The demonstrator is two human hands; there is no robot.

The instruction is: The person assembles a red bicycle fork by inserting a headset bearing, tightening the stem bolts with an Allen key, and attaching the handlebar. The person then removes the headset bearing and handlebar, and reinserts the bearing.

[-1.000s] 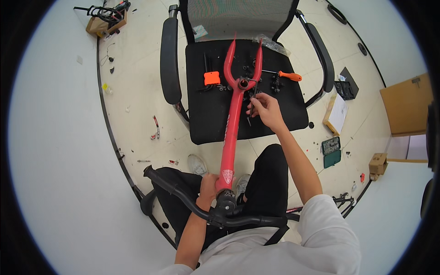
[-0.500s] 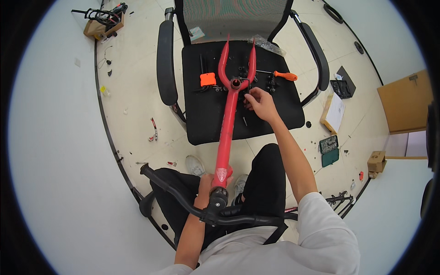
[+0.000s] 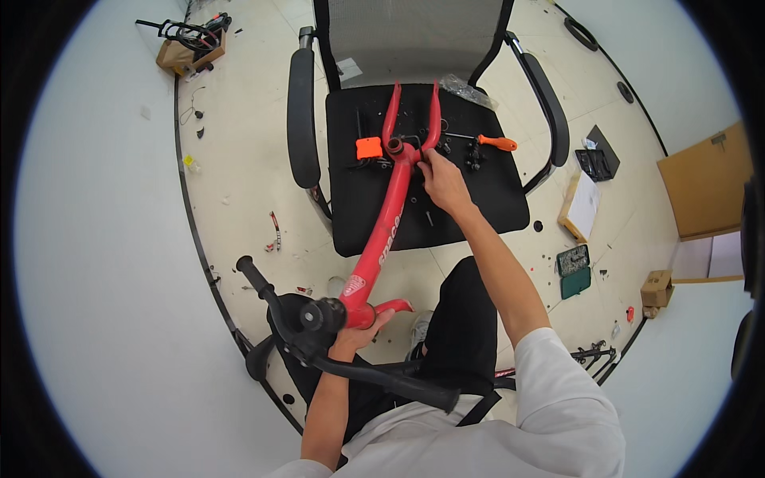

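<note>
A red bike frame (image 3: 384, 227) slants from near my lap up to a black office chair seat (image 3: 366, 227), where its forked end lies. My left hand (image 3: 360, 336) is closed around the frame's near end from below, partly hidden behind it. Black handlebars (image 3: 382, 384) are attached at that near end, turned at an angle. Beside the round socket at the fork's base, my right hand (image 3: 440, 177) pinches a thin dark L-shaped hex key (image 3: 416, 142), its short arm reaching over the red tube. The tip's exact seating is too small to tell.
An orange-handled screwdriver (image 3: 498, 143), small dark parts (image 3: 475, 156), an orange block-shaped item (image 3: 369, 148) and clear plastic wrap (image 3: 468, 92) lie on the seat. Armrests (image 3: 303, 119) flank it. On the floor at right are a green case (image 3: 575, 281) and a cardboard box (image 3: 657, 287).
The frame has rolled and its near end has shifted left; the handlebars have swung round with it. My right hand has moved slightly left, up against the tube with the hex key.
</note>
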